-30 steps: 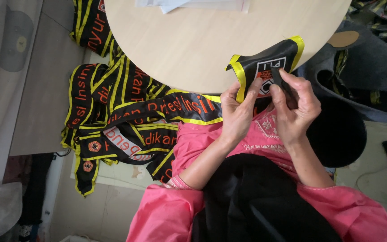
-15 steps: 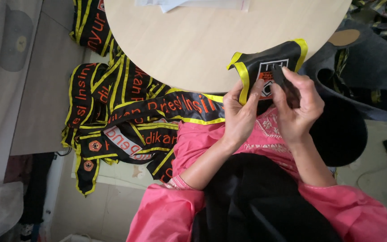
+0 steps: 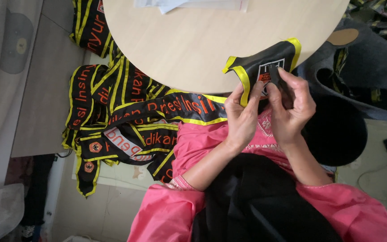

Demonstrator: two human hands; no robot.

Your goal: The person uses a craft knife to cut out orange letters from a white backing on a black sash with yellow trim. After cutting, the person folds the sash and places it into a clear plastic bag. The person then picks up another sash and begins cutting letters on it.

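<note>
Your 2 hands are up at the near edge of the round, light wooden table [image 3: 193, 40], and both are holding the end of a black sash [image 3: 265, 67] with yellow trim. Your left hand [image 3: 242, 117] pinches the sash by its yellow edge, with the thumb and fingers pressed together on the cloth. Your right hand [image 3: 294, 107] is just beside it, fingers curled and closed on the same end, with the fingertips [image 3: 283, 74] on a small white and red patch sewn on the black cloth. The 2 hands are almost touching each other. The end of the sash lies partly on the table top and partly over its edge. From your left hand the sash runs off to your left, over your pink lap, with orange letters along it. It joins a big pile of black and yellow sashes [image 3: 108, 116] that hangs down beside the table and lies on the floor. At the far edge of the table there are some white papers [image 3: 189, 4]. To your right sits a dark bag [image 3: 363, 67], close to the table. You wear pink sleeves [image 3: 166, 215], and a black cloth [image 3: 256, 201] lies over your lap.
</note>
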